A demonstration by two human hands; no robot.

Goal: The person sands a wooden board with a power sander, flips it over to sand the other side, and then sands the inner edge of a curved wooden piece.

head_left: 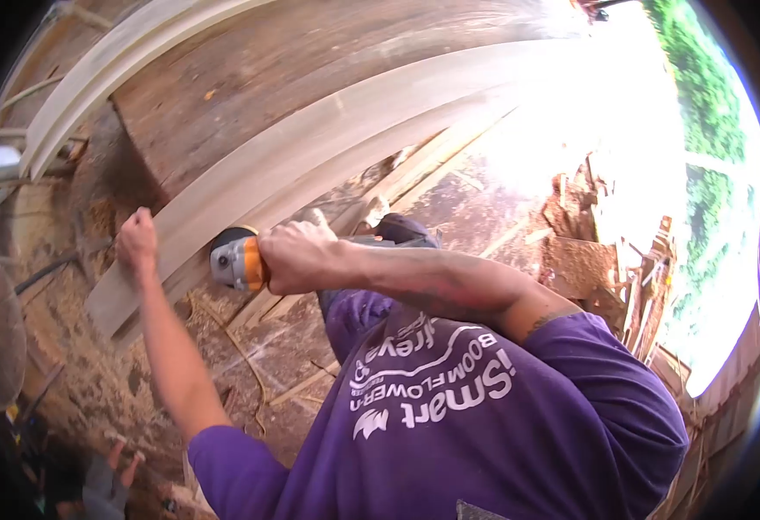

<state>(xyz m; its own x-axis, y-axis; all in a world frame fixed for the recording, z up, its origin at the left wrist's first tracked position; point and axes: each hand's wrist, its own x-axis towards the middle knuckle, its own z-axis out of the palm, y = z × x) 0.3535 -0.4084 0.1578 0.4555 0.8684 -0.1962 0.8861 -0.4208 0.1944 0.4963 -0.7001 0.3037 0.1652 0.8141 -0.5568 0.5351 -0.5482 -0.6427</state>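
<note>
My right hand [297,257] is wrapped around an orange and grey angle grinder [239,263]. Its disc edge shows at the head, close against the near side of a long, curved pale wooden board [284,143]. At the board's left end, my left hand [137,238] is closed at the far edge. Its fingers look curled over that edge, though their tips are partly hidden. Just left of that hand is a small orange part [98,246] with a dark cord or rod [46,276] running from it.
A broad brown wooden slab [250,74] lies beyond the board, with another pale curved piece [128,65] at upper left. Scrap wood [583,260] is heaped at right. Sawdust and a thin cord [254,381] lie on the ground. Another person's legs [120,464] show at lower left.
</note>
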